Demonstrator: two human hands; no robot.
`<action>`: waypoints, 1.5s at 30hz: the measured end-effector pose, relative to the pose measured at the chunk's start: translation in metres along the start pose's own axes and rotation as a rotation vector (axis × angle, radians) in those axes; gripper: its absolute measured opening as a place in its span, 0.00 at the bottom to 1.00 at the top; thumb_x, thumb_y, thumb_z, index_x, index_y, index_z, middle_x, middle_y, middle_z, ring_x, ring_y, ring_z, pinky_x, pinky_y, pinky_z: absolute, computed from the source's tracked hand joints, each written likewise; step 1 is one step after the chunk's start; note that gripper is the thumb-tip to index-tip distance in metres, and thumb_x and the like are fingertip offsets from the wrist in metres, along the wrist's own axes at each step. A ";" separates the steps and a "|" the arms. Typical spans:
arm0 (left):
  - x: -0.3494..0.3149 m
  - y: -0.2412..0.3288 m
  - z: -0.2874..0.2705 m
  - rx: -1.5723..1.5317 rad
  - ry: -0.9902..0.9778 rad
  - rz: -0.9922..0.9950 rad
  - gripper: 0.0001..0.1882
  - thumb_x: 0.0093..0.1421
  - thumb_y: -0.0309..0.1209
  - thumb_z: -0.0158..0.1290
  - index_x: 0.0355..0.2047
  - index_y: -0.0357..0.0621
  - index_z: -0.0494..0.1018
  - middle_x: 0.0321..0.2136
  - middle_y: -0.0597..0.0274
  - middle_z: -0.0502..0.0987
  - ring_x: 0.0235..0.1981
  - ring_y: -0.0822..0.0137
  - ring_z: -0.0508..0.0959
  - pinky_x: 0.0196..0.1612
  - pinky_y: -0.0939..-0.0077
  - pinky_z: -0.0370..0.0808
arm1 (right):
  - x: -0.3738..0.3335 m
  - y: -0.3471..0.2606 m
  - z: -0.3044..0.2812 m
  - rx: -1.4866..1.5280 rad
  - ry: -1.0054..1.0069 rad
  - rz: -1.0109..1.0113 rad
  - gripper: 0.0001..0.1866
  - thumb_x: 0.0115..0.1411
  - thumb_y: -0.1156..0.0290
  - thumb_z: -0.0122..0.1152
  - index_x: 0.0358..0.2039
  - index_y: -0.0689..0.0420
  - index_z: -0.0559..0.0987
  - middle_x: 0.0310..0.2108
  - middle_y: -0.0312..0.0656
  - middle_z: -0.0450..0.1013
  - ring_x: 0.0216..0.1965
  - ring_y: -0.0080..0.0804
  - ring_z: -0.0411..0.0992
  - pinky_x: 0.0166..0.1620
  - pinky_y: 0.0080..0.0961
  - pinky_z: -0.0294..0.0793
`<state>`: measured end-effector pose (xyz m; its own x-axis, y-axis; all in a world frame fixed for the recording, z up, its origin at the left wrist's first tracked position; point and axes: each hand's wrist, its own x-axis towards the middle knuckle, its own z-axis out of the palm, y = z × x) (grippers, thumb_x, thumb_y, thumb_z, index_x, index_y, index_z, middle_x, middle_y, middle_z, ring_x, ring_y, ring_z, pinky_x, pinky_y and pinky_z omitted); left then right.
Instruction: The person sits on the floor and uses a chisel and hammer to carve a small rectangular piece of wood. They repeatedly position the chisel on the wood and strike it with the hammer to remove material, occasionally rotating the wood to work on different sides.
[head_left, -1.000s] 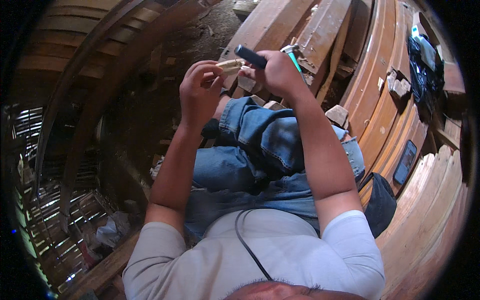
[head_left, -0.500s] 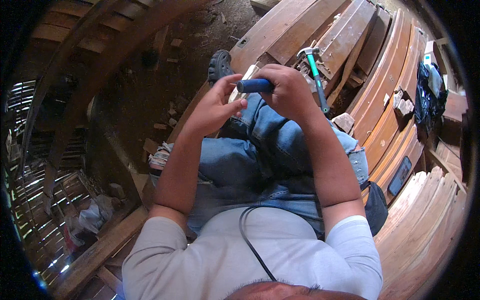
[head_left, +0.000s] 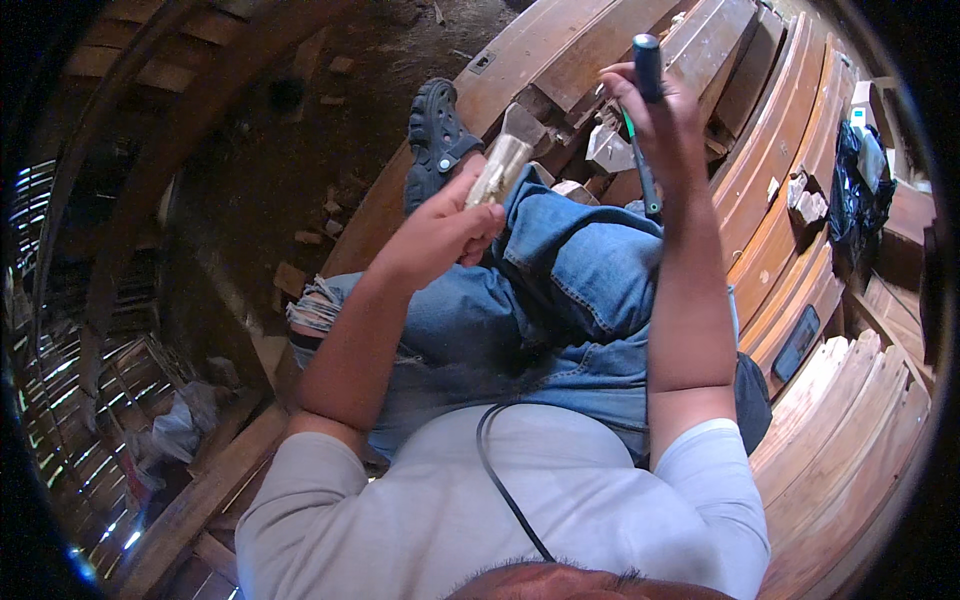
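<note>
The left hand has its fingers clamped on the near end of a pale wooden block, raised above the jeans and just right of a dark clog. The right hand, farther right, has its fingers wrapped round a dark cylindrical tool handle. Beneath it shows a green-and-black hammer handle. A smartphone lies on the boards at right.

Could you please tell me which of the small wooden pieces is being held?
The pale, oblong wooden piece gripped in the bare left hand; the other brownish-white, blocky wooden chunks lie unheld.
</note>
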<state>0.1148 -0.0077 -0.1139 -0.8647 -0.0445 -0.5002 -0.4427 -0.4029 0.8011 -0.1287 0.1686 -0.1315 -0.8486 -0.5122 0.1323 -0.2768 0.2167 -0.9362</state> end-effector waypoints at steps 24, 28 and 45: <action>0.014 0.000 0.007 0.021 0.126 0.055 0.26 0.72 0.29 0.52 0.68 0.44 0.58 0.27 0.71 0.68 0.24 0.79 0.68 0.26 0.80 0.66 | -0.055 -0.036 0.067 -0.238 -0.221 -0.558 0.13 0.49 0.76 0.74 0.37 0.56 0.85 0.39 0.44 0.81 0.39 0.45 0.83 0.43 0.34 0.82; 0.018 0.000 0.011 0.093 0.096 0.091 0.25 0.73 0.32 0.52 0.67 0.45 0.60 0.26 0.72 0.67 0.22 0.80 0.66 0.25 0.81 0.65 | -0.042 -0.015 0.069 -0.061 -0.064 -0.387 0.08 0.59 0.71 0.71 0.38 0.59 0.84 0.34 0.42 0.80 0.32 0.36 0.80 0.39 0.31 0.78; 0.013 0.002 0.009 0.114 0.165 0.093 0.24 0.73 0.32 0.52 0.66 0.43 0.61 0.25 0.73 0.67 0.22 0.80 0.65 0.25 0.80 0.66 | -0.037 -0.031 0.047 -0.188 -0.370 -0.340 0.16 0.55 0.66 0.79 0.39 0.63 0.85 0.34 0.47 0.81 0.35 0.41 0.81 0.41 0.33 0.80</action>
<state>0.1006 -0.0007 -0.1157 -0.8565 -0.2297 -0.4622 -0.3949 -0.2850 0.8734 -0.0673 0.1420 -0.1223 -0.4911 -0.8306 0.2626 -0.6129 0.1152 -0.7817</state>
